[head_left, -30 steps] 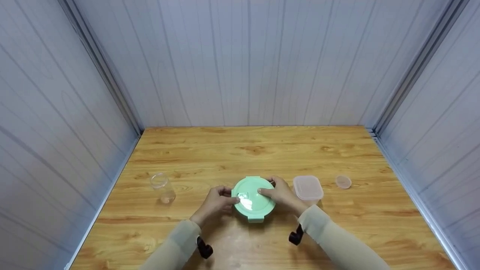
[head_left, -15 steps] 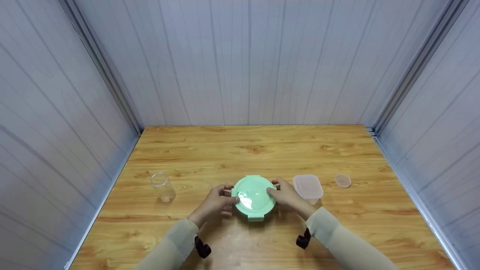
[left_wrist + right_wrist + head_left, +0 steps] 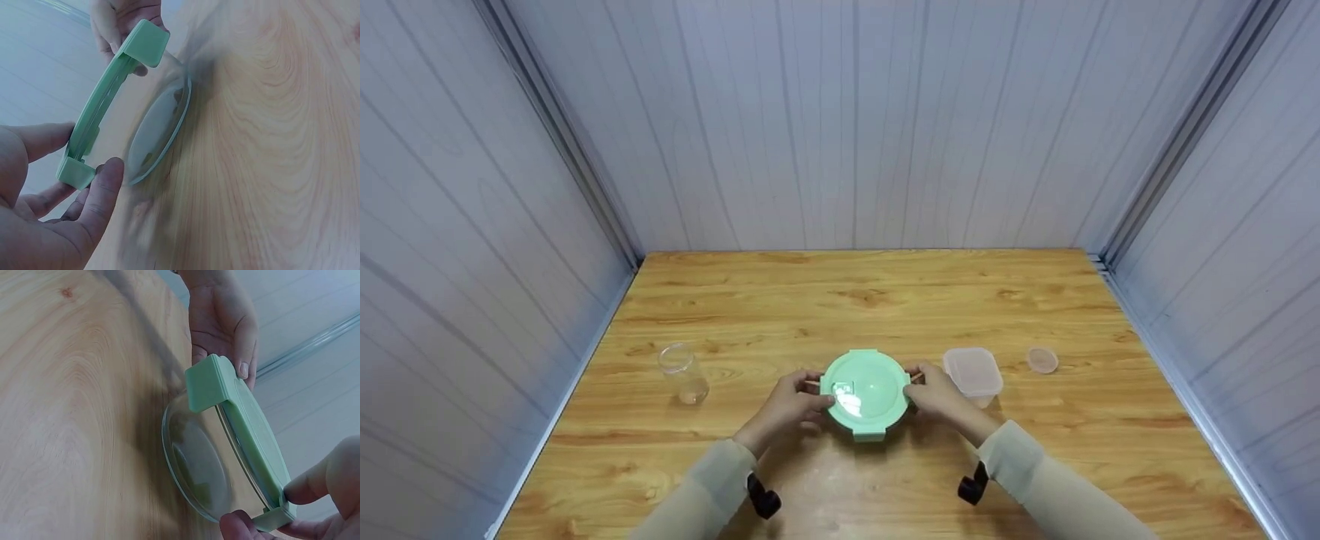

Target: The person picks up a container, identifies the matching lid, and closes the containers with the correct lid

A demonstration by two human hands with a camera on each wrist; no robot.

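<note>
A round glass food container [image 3: 197, 467] with a light green snap lid [image 3: 874, 379] is at the front middle of the wooden table, between both hands. In the head view my left hand [image 3: 789, 405] grips its left side, thumb on the lid's edge and fingers at the side latch [image 3: 76, 173]. My right hand [image 3: 943, 394] grips the opposite side, its thumb at the lid's right edge and the fingers by the latch [image 3: 275, 517] there. The front latch [image 3: 869, 435] points down over the rim. Through the clear wall the bowl's base shows close over the wood.
A clear glass jar [image 3: 685, 375] stands on the left of the table [image 3: 840, 300]. To the right are a translucent square plastic box [image 3: 973, 373] and a small round translucent lid-like disc [image 3: 1042, 361]. Pale panel walls [image 3: 855, 127] enclose the back and sides.
My right thumb has slid from the lid's top outward to its right edge, and the right wrist has moved slightly right. The left hand keeps its grip, and the container stays in place.
</note>
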